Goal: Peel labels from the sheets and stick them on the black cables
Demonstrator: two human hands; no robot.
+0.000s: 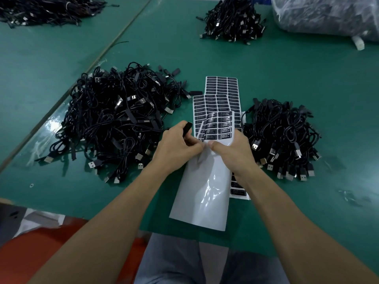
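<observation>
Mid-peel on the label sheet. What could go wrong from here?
1. The left hand grips a black cable part while pinching at the label sheet; a peeled label might fold onto itself or stick to fingers.
2. The right hand holds the sheet only near its curled top; the long bare backing below may buckle.
3. The left cable pile and right cable pile look alike; labelled and unlabelled cables could get mixed.

Left hand (176, 146), right hand (231, 152), forearms (114, 212) bare; grey trousers (170, 261) (maybe shorts, length hidden).
</observation>
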